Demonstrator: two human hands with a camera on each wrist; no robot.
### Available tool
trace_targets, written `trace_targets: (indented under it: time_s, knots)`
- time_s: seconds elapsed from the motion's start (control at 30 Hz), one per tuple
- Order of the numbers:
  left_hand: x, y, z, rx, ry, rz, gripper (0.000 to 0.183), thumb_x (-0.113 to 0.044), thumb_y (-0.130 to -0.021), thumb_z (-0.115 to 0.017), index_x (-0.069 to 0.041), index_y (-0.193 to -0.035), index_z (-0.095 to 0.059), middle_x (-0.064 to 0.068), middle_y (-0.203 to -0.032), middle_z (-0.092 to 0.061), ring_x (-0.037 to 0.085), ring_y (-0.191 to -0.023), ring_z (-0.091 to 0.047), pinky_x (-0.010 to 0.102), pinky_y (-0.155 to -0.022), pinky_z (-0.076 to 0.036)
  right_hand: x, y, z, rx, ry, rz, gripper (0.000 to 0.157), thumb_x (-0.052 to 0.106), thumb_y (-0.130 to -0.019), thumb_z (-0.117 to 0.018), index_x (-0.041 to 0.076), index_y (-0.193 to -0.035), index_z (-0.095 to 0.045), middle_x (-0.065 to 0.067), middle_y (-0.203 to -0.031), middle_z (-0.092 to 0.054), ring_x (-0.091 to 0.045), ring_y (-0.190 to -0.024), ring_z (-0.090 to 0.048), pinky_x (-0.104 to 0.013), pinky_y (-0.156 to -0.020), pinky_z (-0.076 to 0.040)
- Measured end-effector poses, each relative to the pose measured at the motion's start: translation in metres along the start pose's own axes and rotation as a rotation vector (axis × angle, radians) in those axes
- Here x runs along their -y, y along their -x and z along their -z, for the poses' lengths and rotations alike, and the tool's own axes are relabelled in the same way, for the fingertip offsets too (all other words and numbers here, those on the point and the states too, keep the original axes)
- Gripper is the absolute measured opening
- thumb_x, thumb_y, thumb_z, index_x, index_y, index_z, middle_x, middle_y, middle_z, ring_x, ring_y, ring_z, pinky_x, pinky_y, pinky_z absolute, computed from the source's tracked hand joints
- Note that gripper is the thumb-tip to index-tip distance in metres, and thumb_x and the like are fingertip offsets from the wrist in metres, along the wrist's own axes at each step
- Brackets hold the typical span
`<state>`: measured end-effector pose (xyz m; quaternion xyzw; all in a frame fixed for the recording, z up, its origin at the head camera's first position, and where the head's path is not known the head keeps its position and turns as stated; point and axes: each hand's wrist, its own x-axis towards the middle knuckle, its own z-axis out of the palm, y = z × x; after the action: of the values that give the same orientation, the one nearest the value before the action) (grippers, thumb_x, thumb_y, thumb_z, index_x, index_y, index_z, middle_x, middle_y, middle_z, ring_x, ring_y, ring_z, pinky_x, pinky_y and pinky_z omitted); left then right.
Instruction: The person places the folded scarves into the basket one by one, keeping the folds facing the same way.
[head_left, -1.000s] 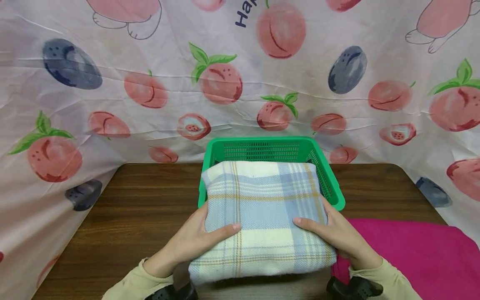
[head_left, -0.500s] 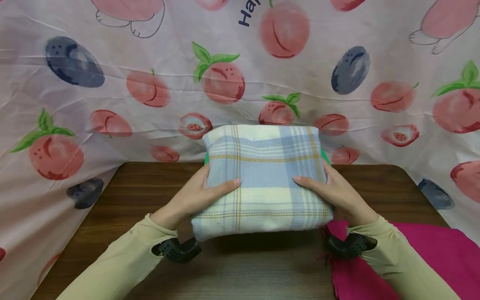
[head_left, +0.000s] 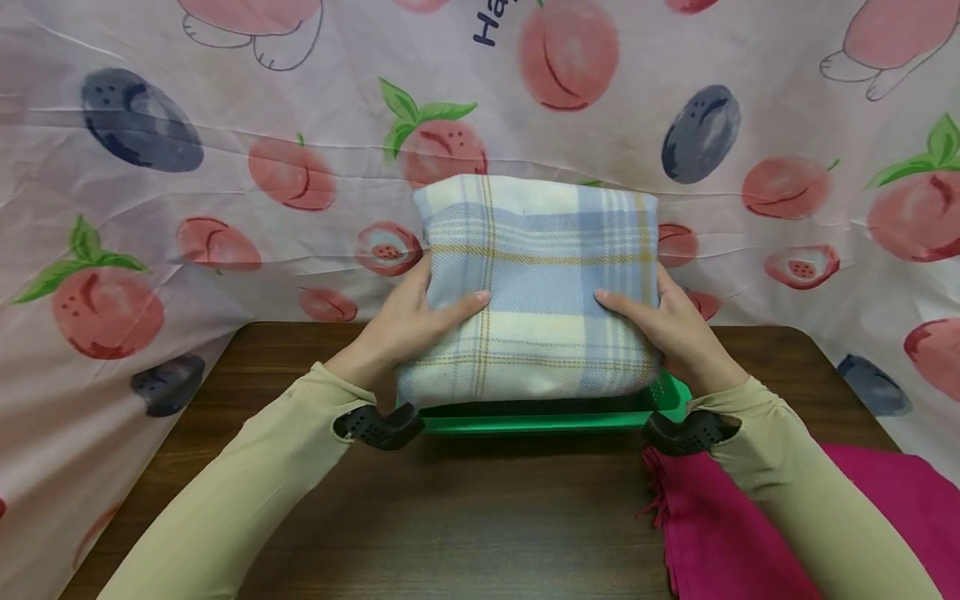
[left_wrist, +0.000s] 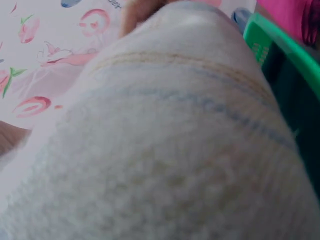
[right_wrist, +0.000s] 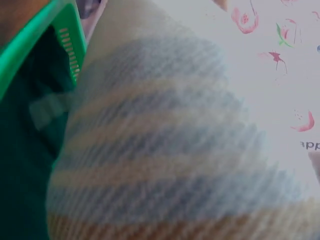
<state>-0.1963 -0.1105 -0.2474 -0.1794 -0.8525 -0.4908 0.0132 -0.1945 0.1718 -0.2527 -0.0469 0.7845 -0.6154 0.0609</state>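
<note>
Folded plaid blanket [head_left: 536, 292] in cream, pale blue and ochre, held up over the green basket [head_left: 525, 423], its broad face turned toward the wearer of the head camera. The left hand [head_left: 408, 321] grasps one side and the right hand [head_left: 675, 333] the other; each thumb lies across the near face, pointing inward, while most of the other fingers are concealed behind the fold. The lower edge of the blanket sags slightly between the hands. In the head view the blanket conceals most of the basket, leaving chiefly the near rim and right-hand corner exposed; both wrist views show the dark interior alongside the woven cloth (whether the two touch cannot be told). A black wrist device [head_left: 382, 427] is seen at the left cuff, with its counterpart [head_left: 686, 433] at the right; the sleeves [head_left: 247, 475] are pale yellow-green. The basket stands on a dark wood-grained bench [head_left: 450, 525]. At the person's right, partly beneath the forearm in view, lies a magenta cloth [head_left: 720, 517] with a fringed corner near the basket. Behind the bench hangs a pale sheet [head_left: 585, 142] printed with peaches and dark blue fruit.
</note>
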Motion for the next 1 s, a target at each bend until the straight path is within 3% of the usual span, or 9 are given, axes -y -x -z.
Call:
trace_targets:
  time_s: [0.13,0.27,0.53,0.77,1.0]
  knots:
    - [0.007,-0.007,-0.004,-0.058,-0.033,-0.074,0.054,-0.031,-0.086,-0.065,-0.014,-0.131,-0.04,0.008,-0.117,-0.056,0.022,-0.102,-0.056,0.04,-0.087,-0.045,-0.002,-0.006,0.0,-0.007,-0.009,0.065,0.055,0.033,-0.086,-0.065,0.029,-0.131,-0.033,0.001,-0.11,-0.051,-0.012,-0.091,-0.058,-0.026,-0.076,-0.049]
    - [0.022,-0.008,-0.011,-0.065,-0.068,-0.074,0.051,-0.029,-0.087,-0.064,-0.011,-0.129,-0.041,0.01,-0.118,-0.057,0.024,-0.104,-0.057,0.041,-0.087,-0.046,-0.012,-0.012,-0.001,0.032,-0.011,0.07,0.057,0.033,-0.087,-0.063,0.029,-0.134,-0.031,0.001,-0.112,-0.052,-0.011,-0.091,-0.06,-0.026,-0.078,-0.05]
    - [0.045,-0.012,-0.024,-0.02,-0.028,0.045,0.057,-0.031,-0.088,-0.062,-0.014,-0.135,-0.036,0.01,-0.127,-0.051,0.027,-0.113,-0.053,0.044,-0.094,-0.044,-0.033,-0.026,-0.002,0.077,0.037,0.019,0.059,0.033,-0.089,-0.061,0.025,-0.136,-0.028,-0.004,-0.115,-0.049,-0.012,-0.094,-0.058,-0.029,-0.079,-0.049]
    - [0.053,-0.013,-0.036,-0.025,-0.139,0.228,0.053,-0.033,-0.091,-0.056,-0.013,-0.135,-0.036,0.015,-0.132,-0.05,0.031,-0.119,-0.05,0.046,-0.098,-0.042,-0.047,-0.033,-0.004,0.137,0.145,-0.085,0.066,0.032,-0.09,-0.058,0.016,-0.142,-0.02,-0.016,-0.124,-0.045,-0.02,-0.098,-0.055,-0.029,-0.078,-0.047]
    - [0.055,-0.018,-0.042,0.021,-0.212,0.319,0.05,-0.03,-0.093,-0.052,-0.009,-0.135,-0.036,0.018,-0.133,-0.05,0.032,-0.12,-0.049,0.045,-0.1,-0.04,-0.059,-0.042,-0.005,0.184,0.178,-0.171,0.067,0.027,-0.088,-0.061,0.011,-0.14,-0.021,-0.016,-0.121,-0.048,-0.016,-0.089,-0.059,-0.028,-0.075,-0.05]
